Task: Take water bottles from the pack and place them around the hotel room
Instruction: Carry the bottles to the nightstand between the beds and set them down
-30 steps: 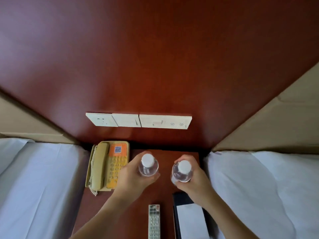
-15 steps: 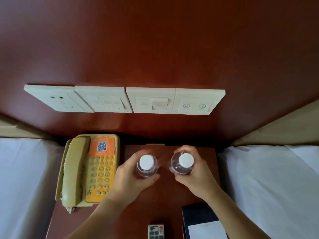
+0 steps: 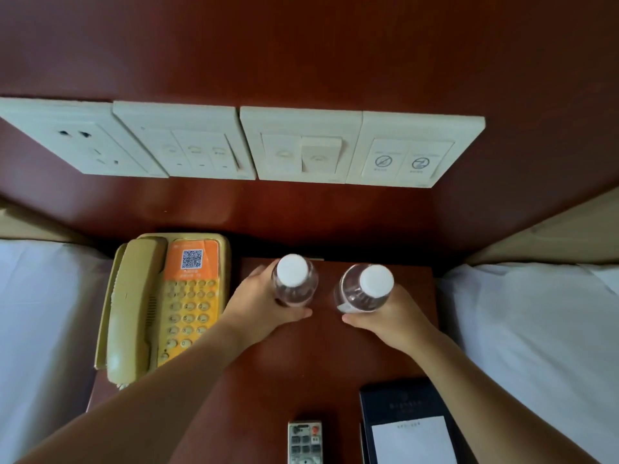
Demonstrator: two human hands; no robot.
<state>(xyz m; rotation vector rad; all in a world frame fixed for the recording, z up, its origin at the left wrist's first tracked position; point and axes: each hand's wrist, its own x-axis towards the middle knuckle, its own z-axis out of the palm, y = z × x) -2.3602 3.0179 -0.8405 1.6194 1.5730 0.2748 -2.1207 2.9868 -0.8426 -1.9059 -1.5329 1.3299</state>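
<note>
Two clear water bottles with white caps stand upright side by side near the back of a dark red wooden nightstand (image 3: 321,370). My left hand (image 3: 258,304) wraps around the left bottle (image 3: 294,279) from the near left side. My right hand (image 3: 393,318) grips the right bottle (image 3: 366,289) from the near right side. Both bottles are seen from above, so their lower parts are hidden by the caps and my fingers. The pack of bottles is not in view.
A beige phone (image 3: 160,306) with an orange keypad fills the nightstand's left side. A remote control (image 3: 304,442) and a dark notepad folder (image 3: 407,426) lie at the front. White switch panels (image 3: 241,142) line the wall above. White beds flank both sides.
The view has closed in on the nightstand and wall switches. Both hands have carried the bottles farther back toward the wall, still gripping them.
</note>
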